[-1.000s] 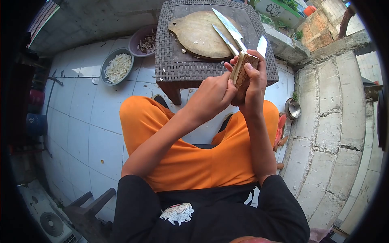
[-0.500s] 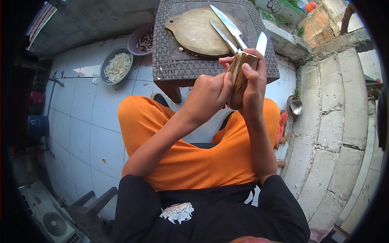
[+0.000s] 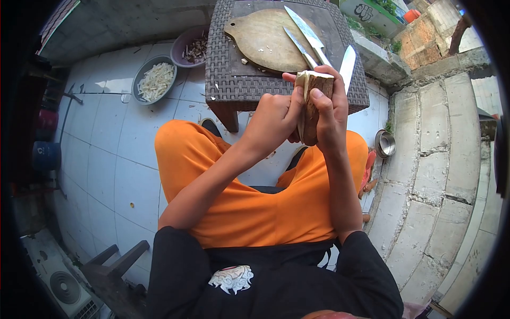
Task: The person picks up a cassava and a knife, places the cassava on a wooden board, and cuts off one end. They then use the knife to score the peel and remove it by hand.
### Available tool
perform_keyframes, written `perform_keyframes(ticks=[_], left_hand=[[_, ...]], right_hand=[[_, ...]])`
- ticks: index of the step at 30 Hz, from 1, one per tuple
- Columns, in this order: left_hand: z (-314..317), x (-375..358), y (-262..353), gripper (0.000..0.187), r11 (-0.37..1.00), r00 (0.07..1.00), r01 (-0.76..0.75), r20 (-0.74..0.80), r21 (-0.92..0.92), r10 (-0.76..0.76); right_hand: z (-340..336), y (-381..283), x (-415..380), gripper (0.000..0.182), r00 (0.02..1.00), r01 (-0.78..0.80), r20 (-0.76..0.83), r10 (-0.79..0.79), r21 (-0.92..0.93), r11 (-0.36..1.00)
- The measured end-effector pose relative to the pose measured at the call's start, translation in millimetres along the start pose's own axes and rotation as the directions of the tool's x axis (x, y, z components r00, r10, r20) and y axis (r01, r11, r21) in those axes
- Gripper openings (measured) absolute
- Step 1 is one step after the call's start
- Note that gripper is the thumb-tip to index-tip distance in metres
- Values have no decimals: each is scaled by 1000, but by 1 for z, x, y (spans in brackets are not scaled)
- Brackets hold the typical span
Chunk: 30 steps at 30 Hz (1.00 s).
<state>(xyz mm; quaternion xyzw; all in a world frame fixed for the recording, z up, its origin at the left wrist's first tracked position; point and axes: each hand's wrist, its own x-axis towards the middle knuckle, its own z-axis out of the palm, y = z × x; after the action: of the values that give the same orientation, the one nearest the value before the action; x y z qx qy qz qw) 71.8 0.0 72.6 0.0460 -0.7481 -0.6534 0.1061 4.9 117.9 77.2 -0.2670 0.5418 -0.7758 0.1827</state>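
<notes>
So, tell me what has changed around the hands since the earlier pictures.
The left hand has worked up along the brown-skinned chunk, its thumb now nearer the pale upper end. Nothing was visibly taken up or let go: the right hand keeps its grip. The two knives on the cutting board and the bowl of pale strips stayed put.

We see a chunky brown-skinned piece (image 3: 312,114), its face rough like bark and its far end cut pale. A pale strip runs along its left side. It points away from us, held between the left grip (image 3: 273,119) and the right grip (image 3: 331,116).
</notes>
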Motion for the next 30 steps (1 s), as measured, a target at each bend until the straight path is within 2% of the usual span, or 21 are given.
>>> perform_keyframes(ticks=[4, 6, 10, 12, 13, 15, 16, 18, 22, 26, 28, 30], left_hand=[[-1, -1, 5, 68, 996, 997, 71, -20, -46, -72], [-2, 0, 6, 72, 977, 986, 163, -12, -135, -166], [-3, 2, 1, 75, 991, 993, 109, -46, -71, -113], [-4, 3, -1, 63, 987, 993, 109, 61, -120, -102], [-2, 2, -1, 63, 987, 993, 110, 66, -116, -103], [8, -2, 0, 45, 995, 990, 62, 135, -75, -51], [10, -3, 1, 45, 995, 989, 58, 141, -78, -46], [12, -6, 2, 32, 992, 940, 120, 326, -46, -99], [19, -5, -2, 27, 999, 961, 27, 275, -25, -19], [20, -5, -1, 25, 999, 966, 45, 256, 14, -47], [23, -7, 0, 23, 999, 988, 1, 151, -49, 6], [22, -8, 2, 22, 999, 990, -1, 144, -33, 6]], right_hand=[[0, -1, -1, 38, 1000, -12, 23, 13, -16, 1000], [1, 0, -2, 39, 999, -22, 41, 23, -22, 1000], [5, 0, -2, 39, 1000, 29, 4, -29, -41, 999], [5, -3, -2, 39, 999, 30, -27, -31, -18, 999], [1, -5, 1, 38, 996, 26, -88, -26, -6, 1000], [-8, -4, 7, 38, 978, 44, -208, -34, 43, 998], [-17, -1, 10, 38, 970, 75, -237, -59, 56, 996], [-25, -3, 10, 38, 969, 81, -238, -70, 34, 996], [-22, -4, 9, 37, 964, 94, -255, -69, 87, 992], [-22, -3, 9, 37, 966, 87, -250, -60, 98, 991], [-20, -3, 9, 37, 968, 85, -246, -58, 100, 991], [-14, -4, 9, 37, 960, 72, -278, -40, 109, 991]])
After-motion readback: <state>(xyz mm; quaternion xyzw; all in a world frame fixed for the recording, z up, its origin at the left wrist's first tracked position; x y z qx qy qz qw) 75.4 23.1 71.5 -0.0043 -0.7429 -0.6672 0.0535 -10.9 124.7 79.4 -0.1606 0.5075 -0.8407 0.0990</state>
